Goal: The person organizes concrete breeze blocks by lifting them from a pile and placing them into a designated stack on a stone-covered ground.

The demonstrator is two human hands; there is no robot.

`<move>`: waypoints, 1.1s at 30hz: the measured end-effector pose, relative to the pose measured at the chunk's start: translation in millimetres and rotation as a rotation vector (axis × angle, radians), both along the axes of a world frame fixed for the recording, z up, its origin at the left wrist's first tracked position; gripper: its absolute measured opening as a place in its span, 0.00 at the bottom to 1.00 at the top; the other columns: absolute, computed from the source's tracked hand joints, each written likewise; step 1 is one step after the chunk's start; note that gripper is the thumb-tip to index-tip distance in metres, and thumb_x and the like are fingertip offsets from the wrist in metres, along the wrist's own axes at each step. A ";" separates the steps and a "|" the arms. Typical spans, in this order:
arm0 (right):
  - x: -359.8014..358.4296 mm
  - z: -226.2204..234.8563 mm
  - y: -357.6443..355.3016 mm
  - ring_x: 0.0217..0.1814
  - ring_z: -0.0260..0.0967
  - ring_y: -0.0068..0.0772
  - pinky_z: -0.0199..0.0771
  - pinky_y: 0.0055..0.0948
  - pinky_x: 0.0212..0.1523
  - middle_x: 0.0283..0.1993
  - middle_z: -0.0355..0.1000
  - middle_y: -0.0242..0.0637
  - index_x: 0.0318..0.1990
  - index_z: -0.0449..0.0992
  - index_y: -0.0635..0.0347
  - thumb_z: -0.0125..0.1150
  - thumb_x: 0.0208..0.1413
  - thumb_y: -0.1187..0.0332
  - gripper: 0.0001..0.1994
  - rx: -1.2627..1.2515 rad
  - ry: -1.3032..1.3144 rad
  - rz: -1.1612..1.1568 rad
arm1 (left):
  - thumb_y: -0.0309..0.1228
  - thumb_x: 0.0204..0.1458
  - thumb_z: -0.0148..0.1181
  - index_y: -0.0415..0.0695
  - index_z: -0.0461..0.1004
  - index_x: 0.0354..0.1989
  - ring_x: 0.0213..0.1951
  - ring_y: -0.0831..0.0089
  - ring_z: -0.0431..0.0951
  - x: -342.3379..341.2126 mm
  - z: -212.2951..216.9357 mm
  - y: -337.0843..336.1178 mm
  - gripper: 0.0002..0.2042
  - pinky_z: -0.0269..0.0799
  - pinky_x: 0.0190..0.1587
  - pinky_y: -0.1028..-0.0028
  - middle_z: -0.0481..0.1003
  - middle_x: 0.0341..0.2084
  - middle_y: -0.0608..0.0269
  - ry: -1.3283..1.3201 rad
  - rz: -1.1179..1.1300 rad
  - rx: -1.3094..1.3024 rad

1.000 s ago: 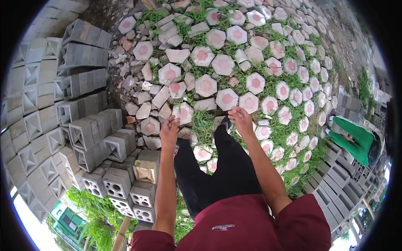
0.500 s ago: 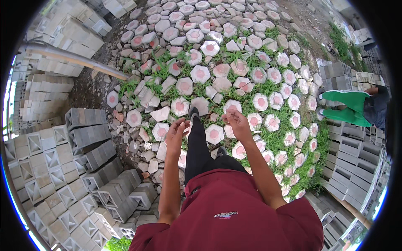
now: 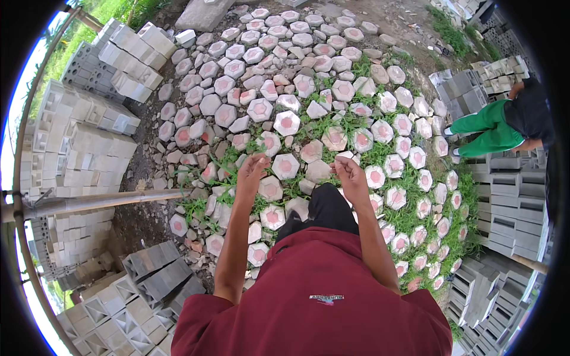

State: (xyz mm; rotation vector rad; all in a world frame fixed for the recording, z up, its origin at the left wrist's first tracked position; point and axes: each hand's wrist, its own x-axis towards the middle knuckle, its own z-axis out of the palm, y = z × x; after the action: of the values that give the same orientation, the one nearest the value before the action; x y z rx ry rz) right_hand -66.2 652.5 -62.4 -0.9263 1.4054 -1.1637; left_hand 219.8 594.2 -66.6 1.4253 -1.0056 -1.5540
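My left hand (image 3: 253,168) is held out in front of me, its fingers loosely bent, with no object visible in it. To the right, my right hand (image 3: 350,173) is raised at about the same height, also half curled with nothing showing in it. Both hands are in the air, touching neither each other nor anything else. Below and between them lie hexagonal paving blocks (image 3: 285,167), pale grey with reddish centres, with grass (image 3: 301,137) growing in the gaps. My bent leg in black trousers (image 3: 328,207) shows between my forearms.
Stacked concrete blocks (image 3: 95,157) stand on the left, and more hollow blocks (image 3: 504,204) on the right. A bamboo pole (image 3: 113,202) juts in from the left. At the right stands another person in green trousers (image 3: 490,127). Broken stones (image 3: 193,236) lie left of the pavers.
I have moved forward over the pavers, so the ground and block stacks shift down in view. My hands stay raised, slightly farther apart. The bamboo pole now lies nearly level across the left.
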 end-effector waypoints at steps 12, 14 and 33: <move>-40.6 12.8 -299.2 0.39 0.73 0.25 0.73 0.26 0.42 0.38 0.76 0.39 0.50 0.72 0.66 0.59 0.59 0.63 0.17 -0.088 0.270 0.181 | 0.37 0.62 0.49 0.39 0.68 0.54 0.49 0.70 0.75 -75.2 26.6 -274.7 0.17 0.71 0.48 0.70 0.75 0.47 0.58 0.131 0.171 0.005; -39.1 18.0 -365.4 0.39 0.74 0.28 0.74 0.28 0.42 0.38 0.76 0.41 0.50 0.73 0.65 0.59 0.58 0.61 0.18 -0.162 0.272 0.195 | 0.36 0.62 0.48 0.39 0.67 0.54 0.49 0.70 0.74 -80.1 32.8 -317.0 0.16 0.71 0.49 0.70 0.75 0.47 0.57 0.150 0.131 -0.004; 7.4 34.4 -843.1 0.40 0.73 0.24 0.73 0.24 0.42 0.39 0.75 0.37 0.50 0.71 0.68 0.55 0.61 0.67 0.14 -0.117 0.029 0.098 | 0.39 0.60 0.51 0.40 0.69 0.53 0.49 0.72 0.74 -9.8 44.7 -802.4 0.18 0.68 0.48 0.70 0.76 0.45 0.59 0.070 0.028 -0.053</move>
State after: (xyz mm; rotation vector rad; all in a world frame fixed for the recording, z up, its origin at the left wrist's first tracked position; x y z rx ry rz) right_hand -58.7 -190.6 -28.0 -1.0870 1.3110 -1.1723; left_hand 210.0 -208.2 -21.8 1.3344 -0.9737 -1.5356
